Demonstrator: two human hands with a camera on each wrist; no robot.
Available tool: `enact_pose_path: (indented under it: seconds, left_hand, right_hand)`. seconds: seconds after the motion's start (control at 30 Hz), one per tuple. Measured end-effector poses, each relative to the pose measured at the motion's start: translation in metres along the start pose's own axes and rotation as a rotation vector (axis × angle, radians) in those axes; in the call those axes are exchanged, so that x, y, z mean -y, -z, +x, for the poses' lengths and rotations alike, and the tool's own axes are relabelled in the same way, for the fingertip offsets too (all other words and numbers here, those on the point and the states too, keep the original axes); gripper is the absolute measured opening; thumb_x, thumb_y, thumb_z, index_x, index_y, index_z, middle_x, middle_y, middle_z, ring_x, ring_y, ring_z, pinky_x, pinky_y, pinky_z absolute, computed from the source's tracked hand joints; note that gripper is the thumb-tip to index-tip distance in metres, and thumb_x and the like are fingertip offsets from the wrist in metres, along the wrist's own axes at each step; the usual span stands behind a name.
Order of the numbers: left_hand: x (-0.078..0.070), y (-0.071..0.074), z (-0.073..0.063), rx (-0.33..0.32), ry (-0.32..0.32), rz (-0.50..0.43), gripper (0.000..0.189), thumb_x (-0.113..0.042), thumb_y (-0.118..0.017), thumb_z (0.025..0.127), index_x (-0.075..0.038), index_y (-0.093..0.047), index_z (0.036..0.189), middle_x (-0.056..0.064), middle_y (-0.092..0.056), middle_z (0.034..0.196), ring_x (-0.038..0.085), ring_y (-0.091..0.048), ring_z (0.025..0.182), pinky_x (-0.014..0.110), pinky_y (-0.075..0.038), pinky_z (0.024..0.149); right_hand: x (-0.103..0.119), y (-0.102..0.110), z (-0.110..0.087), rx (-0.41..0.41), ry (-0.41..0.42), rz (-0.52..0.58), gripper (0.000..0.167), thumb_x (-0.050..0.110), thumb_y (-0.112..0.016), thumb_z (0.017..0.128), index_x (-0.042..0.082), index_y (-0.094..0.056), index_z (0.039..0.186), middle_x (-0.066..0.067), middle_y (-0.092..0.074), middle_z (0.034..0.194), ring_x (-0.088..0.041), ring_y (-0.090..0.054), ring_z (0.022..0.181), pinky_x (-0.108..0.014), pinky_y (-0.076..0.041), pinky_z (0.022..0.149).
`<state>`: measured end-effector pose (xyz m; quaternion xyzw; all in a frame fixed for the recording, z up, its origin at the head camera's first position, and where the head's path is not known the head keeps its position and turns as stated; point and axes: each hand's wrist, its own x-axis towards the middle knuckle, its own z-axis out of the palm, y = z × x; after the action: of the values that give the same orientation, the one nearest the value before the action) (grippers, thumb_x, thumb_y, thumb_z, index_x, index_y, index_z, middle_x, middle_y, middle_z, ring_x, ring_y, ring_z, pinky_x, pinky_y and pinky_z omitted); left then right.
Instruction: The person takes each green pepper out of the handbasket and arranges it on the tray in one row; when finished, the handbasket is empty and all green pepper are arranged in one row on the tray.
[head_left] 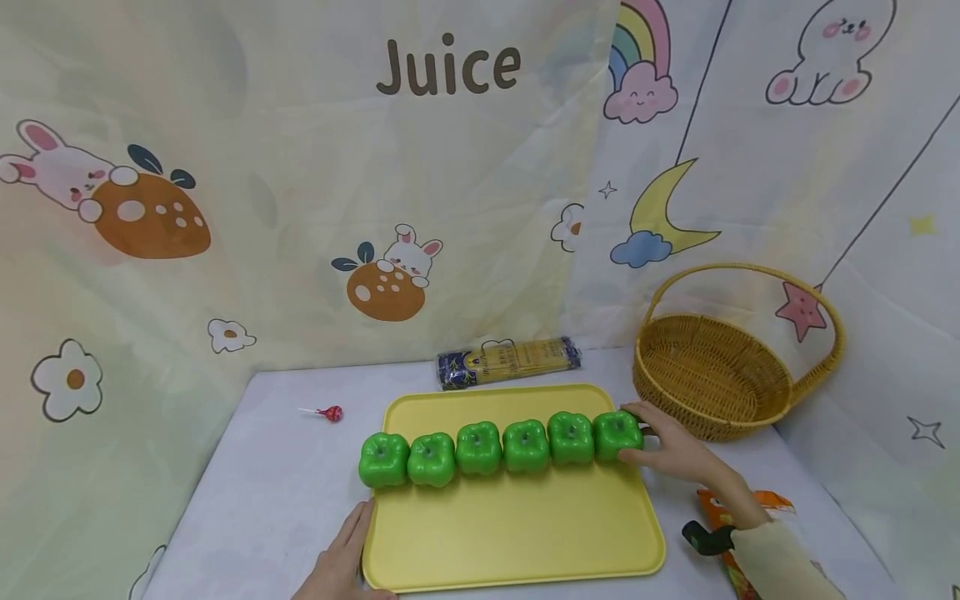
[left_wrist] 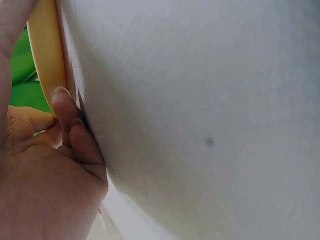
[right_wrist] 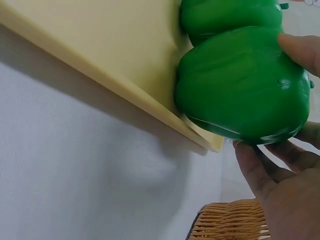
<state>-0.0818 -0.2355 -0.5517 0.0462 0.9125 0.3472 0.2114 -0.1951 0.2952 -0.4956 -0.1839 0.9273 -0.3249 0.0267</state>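
Several green bell peppers (head_left: 480, 448) stand side by side in a row across a yellow tray (head_left: 517, 533). The leftmost pepper (head_left: 384, 460) overlaps the tray's left rim. My right hand (head_left: 667, 443) holds the rightmost bell pepper (right_wrist: 245, 87), thumb on its near side and fingers on its far side; this pepper touches its neighbour. At the tray's near left corner, my left hand (head_left: 341, 554) grips the rim, with fingers along the left side. In the left wrist view, curled fingers (left_wrist: 85, 142) press against the tray's edge (left_wrist: 47, 55) close to the tabletop.
A wicker basket (head_left: 708, 375) with a tall handle stands at the back right. Behind the tray lies a pack of noodles (head_left: 510, 362). A red lollipop (head_left: 330, 413) lies to the left. An orange snack bag (head_left: 772, 502) is partly hidden under my right forearm. Printed cloth walls surround the white table.
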Motion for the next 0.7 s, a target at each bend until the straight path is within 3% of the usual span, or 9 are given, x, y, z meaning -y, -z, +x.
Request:
enact_pose_path:
  seconds: [0.27, 0.7]
  left_hand:
    - [-0.0029, 0.0003, 0.0003, 0.006, 0.048, 0.01, 0.14, -0.057, -0.089, 0.065, -0.003, -0.004, 0.162, 0.028, -0.016, 0.165, 0.054, -0.039, 0.139, 0.07, -0.044, 0.102]
    - [0.0, 0.0007, -0.0017, 0.008, 0.032, 0.009, 0.139, -0.058, -0.089, 0.066, -0.004, -0.004, 0.162, 0.026, -0.015, 0.165, 0.051, -0.041, 0.139, 0.068, -0.046, 0.101]
  right_hand:
    - [-0.0009, -0.0019, 0.0007, 0.009, -0.029, 0.023, 0.078, 0.039, -0.079, 0.086, 0.001, -0.045, 0.145, -0.015, -0.057, 0.135, -0.032, -0.061, 0.117, -0.051, -0.056, 0.096]
    - [0.0044, 0.0024, -0.002, 0.033, -0.074, 0.043, 0.087, 0.042, -0.081, 0.083, 0.004, -0.04, 0.149, -0.021, -0.052, 0.142, -0.04, -0.059, 0.12, -0.058, -0.052, 0.099]
